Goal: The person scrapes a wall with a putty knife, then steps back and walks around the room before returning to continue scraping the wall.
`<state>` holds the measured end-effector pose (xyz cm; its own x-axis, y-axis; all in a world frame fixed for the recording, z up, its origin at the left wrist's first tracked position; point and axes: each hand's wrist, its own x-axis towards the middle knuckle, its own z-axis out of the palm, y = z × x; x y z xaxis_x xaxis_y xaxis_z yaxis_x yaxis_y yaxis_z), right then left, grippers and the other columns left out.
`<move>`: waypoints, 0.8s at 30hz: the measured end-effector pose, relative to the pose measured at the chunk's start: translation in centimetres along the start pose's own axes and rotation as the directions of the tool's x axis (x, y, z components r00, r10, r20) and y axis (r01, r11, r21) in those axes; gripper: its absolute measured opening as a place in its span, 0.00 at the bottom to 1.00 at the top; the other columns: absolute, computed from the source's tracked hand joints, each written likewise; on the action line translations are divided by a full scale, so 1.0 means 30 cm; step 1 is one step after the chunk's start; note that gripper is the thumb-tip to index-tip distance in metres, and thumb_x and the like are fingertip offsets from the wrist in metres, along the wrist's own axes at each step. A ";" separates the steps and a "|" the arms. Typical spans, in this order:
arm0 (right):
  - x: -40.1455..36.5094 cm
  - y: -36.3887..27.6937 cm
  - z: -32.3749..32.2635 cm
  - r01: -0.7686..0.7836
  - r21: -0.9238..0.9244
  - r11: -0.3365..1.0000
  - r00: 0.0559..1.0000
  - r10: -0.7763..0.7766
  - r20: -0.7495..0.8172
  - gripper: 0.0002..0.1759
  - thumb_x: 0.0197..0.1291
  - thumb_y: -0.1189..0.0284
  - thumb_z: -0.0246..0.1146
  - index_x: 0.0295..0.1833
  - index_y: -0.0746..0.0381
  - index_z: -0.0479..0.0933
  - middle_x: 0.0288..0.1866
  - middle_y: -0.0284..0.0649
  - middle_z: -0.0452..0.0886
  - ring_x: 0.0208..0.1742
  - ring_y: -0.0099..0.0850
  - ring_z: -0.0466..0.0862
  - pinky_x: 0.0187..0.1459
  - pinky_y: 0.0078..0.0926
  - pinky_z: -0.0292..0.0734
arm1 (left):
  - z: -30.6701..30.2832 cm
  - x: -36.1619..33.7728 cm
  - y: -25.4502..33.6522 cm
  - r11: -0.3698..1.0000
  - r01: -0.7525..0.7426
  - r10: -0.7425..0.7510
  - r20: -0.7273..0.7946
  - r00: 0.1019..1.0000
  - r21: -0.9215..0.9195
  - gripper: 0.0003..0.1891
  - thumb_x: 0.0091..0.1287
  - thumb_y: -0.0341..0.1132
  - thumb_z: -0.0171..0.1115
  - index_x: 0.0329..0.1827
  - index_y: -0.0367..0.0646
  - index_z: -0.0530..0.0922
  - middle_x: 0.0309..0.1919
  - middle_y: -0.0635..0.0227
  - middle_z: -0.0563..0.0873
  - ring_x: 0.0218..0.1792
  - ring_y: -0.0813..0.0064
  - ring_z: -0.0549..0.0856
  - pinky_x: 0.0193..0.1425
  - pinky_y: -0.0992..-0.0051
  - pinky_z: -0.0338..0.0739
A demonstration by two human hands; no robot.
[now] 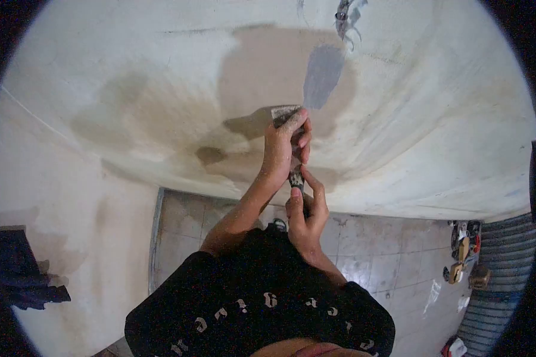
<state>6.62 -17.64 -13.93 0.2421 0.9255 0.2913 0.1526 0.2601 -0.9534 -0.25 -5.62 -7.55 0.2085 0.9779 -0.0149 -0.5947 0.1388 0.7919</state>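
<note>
A putty knife with a pale, crusted blade and a dark, spattered handle points up towards the wall. My left hand is closed around its upper part, close under the blade, with the thumb stretched towards the blade's right corner. Lower down, my right hand grips the handle end between thumb and fingers. The blade overlaps the wall in this view. Just above and to its right is a smooth grey filler patch on the wall. My fingers hide much of the handle. Dusty specks cover my left hand and forearm.
Loose wires stick out of the wall above the patch. A tiled floor lies below. At the right, assorted items stand by a ribbed metal shutter. Dark cloth hangs at the far left.
</note>
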 end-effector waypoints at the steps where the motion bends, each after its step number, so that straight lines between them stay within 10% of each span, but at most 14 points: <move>1: -0.001 -0.021 0.013 -0.013 0.003 1.000 1.000 0.013 -0.011 0.22 0.71 0.72 0.55 0.68 0.66 0.65 0.20 0.27 0.70 0.20 0.14 0.66 0.23 0.14 0.59 | 0.002 -0.007 0.007 1.000 0.013 -0.013 0.011 1.000 0.003 0.17 0.69 0.45 0.58 0.26 0.44 0.73 0.12 0.75 0.69 0.09 0.79 0.71 0.13 0.79 0.65; 24: 0.021 -0.022 0.082 -0.025 0.090 0.996 0.994 0.034 -0.103 0.22 0.71 0.72 0.54 0.68 0.65 0.65 0.17 0.24 0.67 0.17 0.13 0.63 0.20 0.13 0.53 | -0.013 0.028 0.022 0.996 -0.017 0.011 0.068 0.998 0.082 0.17 0.67 0.44 0.61 0.24 0.43 0.75 0.11 0.74 0.71 0.09 0.79 0.72 0.13 0.79 0.64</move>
<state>4.33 -16.55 -13.30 0.3444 0.9007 0.2649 0.0593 0.2607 -0.9636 -0.77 -4.65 -7.29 0.2542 0.9665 0.0360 -0.5325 0.1088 0.8394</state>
